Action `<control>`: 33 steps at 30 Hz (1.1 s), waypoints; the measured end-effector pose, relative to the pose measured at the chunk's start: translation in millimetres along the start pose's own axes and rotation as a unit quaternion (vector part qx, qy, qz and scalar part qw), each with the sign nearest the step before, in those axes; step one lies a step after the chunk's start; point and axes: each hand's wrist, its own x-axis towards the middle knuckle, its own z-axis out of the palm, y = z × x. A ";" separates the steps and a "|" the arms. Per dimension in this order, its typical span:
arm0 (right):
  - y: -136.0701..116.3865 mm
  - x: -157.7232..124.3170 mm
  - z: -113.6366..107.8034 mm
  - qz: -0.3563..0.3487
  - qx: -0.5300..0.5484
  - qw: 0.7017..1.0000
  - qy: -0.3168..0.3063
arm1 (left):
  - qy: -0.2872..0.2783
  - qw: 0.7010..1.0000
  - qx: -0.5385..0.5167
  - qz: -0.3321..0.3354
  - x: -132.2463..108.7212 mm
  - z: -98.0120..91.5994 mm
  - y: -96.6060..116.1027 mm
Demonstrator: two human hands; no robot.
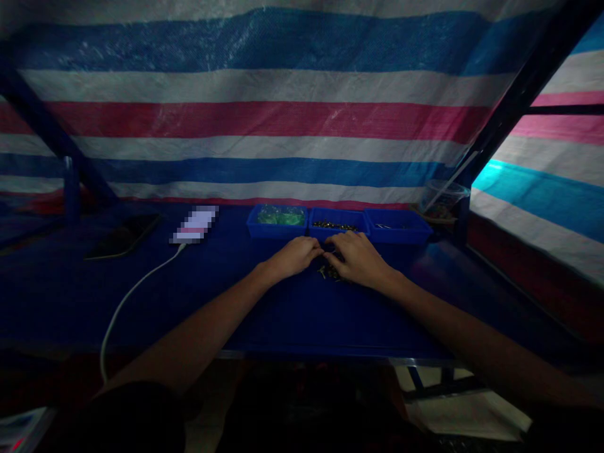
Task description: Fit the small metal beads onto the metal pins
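Both my hands are close together over the blue tabletop, just in front of a row of blue bins. My left hand (302,255) has its fingers pressed together in a pinch; whatever lies between them is too small to name. My right hand (356,257) curves over a small pile of brass-coloured metal pieces, perhaps screws (332,273), its thumb and fingers bent toward the left hand. What its fingertips hold, if anything, is hidden. Behind the hands, the middle blue bin (342,233) contains many similar small metal pieces.
A left bin (278,231) holds green plastic bags; a right bin (401,237) has a few thin pieces. A phone (195,224) with a white cable (129,292) and a dark tablet-like object (125,236) lie left. A clear bowl (444,196) stands back right, beside a frame post.
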 end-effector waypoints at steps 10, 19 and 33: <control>-6.0 8.7 -0.8 -0.001 -0.073 0.997 0.012 | 0.083 0.980 -0.164 -0.077 2.1 9.9 2.7; 0.7 2.8 -9.2 0.067 0.027 0.994 0.085 | 0.089 0.983 -0.145 -0.070 0.2 7.6 12.3; 51.7 32.0 -54.3 0.153 -0.043 0.956 0.248 | -0.009 0.993 0.050 0.109 -8.4 -9.7 12.7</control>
